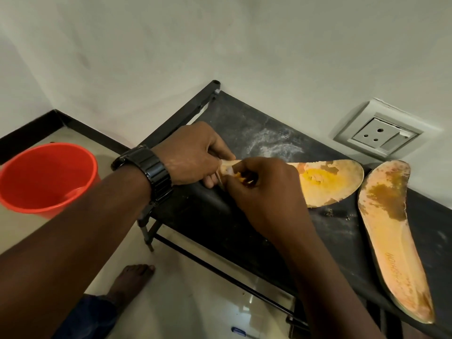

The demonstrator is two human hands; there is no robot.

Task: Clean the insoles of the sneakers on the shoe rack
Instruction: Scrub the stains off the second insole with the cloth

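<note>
Bare rack top (247, 133) behind insoles; bucket (46, 177) left.

Dim, warm indoor light; glare patch on the floor tiles (247, 307); wide-angle bending at edges; forearms soft, slightly blurred

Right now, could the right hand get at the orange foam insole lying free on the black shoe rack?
Probably yes: the free orange foam insole lies uncovered, off to the right of the right hand, with nothing between; that hand must first release the peeling yellow-orange insole.
</note>
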